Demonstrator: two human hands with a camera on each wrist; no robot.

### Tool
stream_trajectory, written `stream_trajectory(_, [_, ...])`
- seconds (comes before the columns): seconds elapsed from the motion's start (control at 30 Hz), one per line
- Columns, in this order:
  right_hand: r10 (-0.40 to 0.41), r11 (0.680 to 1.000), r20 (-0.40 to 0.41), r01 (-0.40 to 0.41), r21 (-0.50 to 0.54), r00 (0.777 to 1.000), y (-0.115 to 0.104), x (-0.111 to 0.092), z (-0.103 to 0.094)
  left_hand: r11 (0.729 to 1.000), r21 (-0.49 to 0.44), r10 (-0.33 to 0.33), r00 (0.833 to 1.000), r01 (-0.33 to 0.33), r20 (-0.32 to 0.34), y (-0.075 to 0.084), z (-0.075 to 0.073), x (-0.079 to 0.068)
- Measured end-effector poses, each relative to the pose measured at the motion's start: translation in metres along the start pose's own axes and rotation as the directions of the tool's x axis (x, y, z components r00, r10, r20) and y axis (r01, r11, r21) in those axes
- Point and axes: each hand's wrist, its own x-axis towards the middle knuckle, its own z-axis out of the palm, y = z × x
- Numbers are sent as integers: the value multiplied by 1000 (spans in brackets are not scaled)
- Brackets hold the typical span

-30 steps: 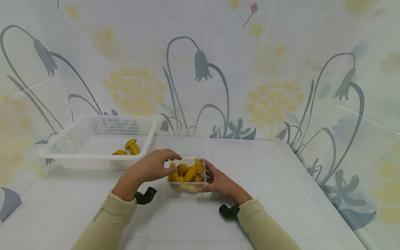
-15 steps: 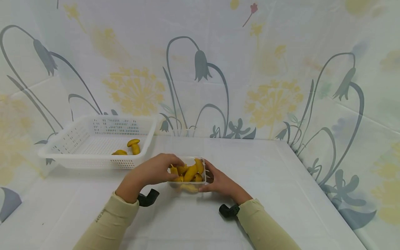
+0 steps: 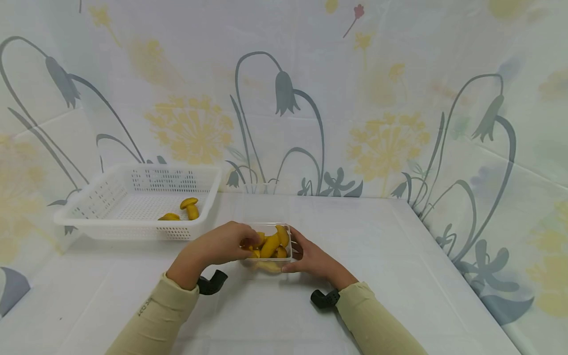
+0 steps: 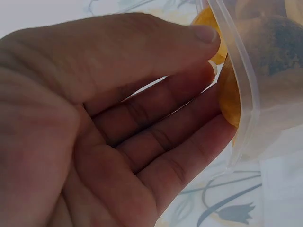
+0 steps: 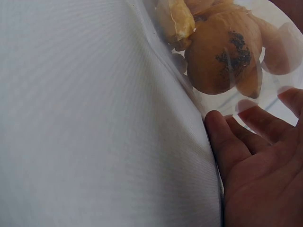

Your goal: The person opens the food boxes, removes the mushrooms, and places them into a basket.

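At the four o'clock side of the clear tub [image 3: 266,259], its wall is lightly gripped by the right hand [image 3: 312,260], fingers partly spread; steady, gentle bracing is needed there. At nine o'clock, a mushroom [image 4: 206,18] seems loosely pinched by the curled thumb and fingers of the left hand [image 3: 217,244]; it is best nestled among the other mushrooms [image 3: 270,245], below the rim. Farther off, toward ten o'clock, two more mushrooms [image 3: 193,212] are held in the white basket [image 3: 128,223].
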Motion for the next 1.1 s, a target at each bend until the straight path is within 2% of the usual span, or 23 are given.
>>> stream_trajectory(0.2, [-5,1000,-1,5,4,1000,-2,0,0,999,23,24,1000,-24,3,0,0,1])
stream_trajectory(0.47, [0,1000,-6,0,11,1000,-2,0,0,996,85,16,1000,-17,10,0,3,3])
stream_trajectory(0.9, [16,1000,-10,-16,-13,1000,0,-1,1,996,88,-15,1000,13,23,-2,8,5])
stream_trajectory(1.1, [7,1000,-3,-7,-16,1000,0,-1,1,997,79,20,1000,-19,-13,-3,4,1])
